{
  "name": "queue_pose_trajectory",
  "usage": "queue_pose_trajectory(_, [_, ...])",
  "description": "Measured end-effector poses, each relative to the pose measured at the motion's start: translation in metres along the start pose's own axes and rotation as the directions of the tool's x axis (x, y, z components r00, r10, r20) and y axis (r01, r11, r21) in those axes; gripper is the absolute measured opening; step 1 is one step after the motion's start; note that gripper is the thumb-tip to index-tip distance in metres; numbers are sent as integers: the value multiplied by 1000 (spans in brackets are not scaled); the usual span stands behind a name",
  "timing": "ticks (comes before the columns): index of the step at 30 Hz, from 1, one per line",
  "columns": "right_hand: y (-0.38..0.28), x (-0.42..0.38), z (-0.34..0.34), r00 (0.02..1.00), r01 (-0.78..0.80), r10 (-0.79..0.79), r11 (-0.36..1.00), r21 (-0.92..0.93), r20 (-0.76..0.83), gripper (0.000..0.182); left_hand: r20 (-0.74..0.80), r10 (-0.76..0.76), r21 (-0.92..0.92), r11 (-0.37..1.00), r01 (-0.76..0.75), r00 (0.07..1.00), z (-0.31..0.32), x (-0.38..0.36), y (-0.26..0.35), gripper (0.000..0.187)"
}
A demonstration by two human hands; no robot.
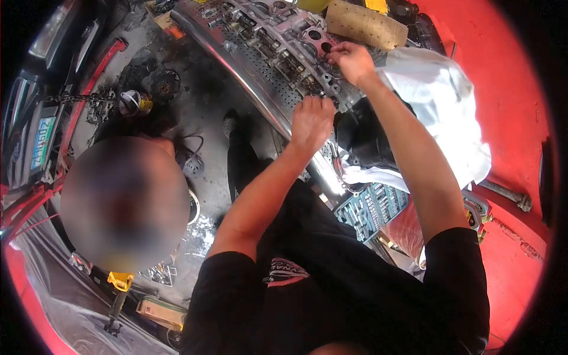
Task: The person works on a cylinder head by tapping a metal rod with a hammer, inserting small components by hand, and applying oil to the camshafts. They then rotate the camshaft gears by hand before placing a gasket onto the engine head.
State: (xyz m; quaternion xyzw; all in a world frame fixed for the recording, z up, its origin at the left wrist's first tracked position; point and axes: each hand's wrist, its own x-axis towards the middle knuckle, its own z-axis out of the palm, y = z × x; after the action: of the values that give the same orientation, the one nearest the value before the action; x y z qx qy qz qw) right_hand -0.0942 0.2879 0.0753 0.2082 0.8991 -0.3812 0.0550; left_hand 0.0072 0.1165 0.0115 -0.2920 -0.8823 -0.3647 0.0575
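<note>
Cylinder head (pixel 278 44), a grey metal casting with rows of round ports and valve gear, lies on a perforated metal bench (pixel 260 89) in the upper middle of the frame, running from upper left down toward the centre. The right hand (pixel 353 61) sits on the casting's far edge, upper right of centre, its fingers (pixel 334 54) pinched together at one of the round openings; whether they have a small part between them cannot be told. The left hand (pixel 312 121) rests lower down, at the near end of the casting just where it meets the bench rim, knuckles up and fingers (pixel 309 102) curled under, so what they hold, if anything, is hidden.

A white cloth (pixel 441 100) is spread just right of the right forearm, over a red surface (pixel 503 71) filling the right side of the frame. A brown ridged pad (pixel 365 25) lies at the top edge, beside the casting. Below the cloth, right of centre, an open socket set (pixel 373 208) shows its rows of tools. Another person's blurred head (pixel 124 204) fills the left middle, above a grimy floor (pixel 201 112). A yellow-handled tool (pixel 119 284) stands at the lower left.
</note>
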Motion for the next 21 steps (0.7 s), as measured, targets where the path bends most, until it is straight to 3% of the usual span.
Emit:
queue_pose_trajectory(3, [7, 5, -1, 1000, -4, 4, 1000, -7, 12, 27, 73, 93, 110, 989, -101, 993, -3, 6, -9, 8])
queue_pose_trajectory(6, [2, 2, 0, 999, -46, 45, 997, -69, -22, 28, 63, 216, 0, 976, -217, 974, 10, -14, -44, 2])
queue_pose_trajectory(8, [10, 3, 3, 1000, -14, 14, 999, -36, -16, 28, 256, -18, 45, 999, 6, 967, 64, -66, -105, 10])
queue_pose_trajectory(11, [-5, 3, -4, 999, -14, 12, 998, -53, -43, 28, 216, -317, -177, 918, 356, 924, 46, -88, -99, 20])
queue_pose_trajectory(14, [-8, -8, -4, 1000, -19, 17, 994, -105, -26, 30, 112, -443, -238, 857, 457, 890, 13, -52, -28, 33])
queue_pose_trajectory(17, [-5, -5, -3, 1000, -21, 20, 996, -86, -19, 30, 8, -504, -507, 742, 438, 864, 19, -13, 8, 41])
queue_pose_trajectory(20, [-13, -10, -5, 1000, -21, 20, 996, -82, -7, 30, 206, -625, -441, 627, 642, 753, 20, -6, 7, 43])
queue_pose_trajectory(21, [-14, -10, -5, 1000, -20, 20, 996, -82, -5, 31, 220, -629, -513, 576, 637, 746, 20, -5, 4, 44])
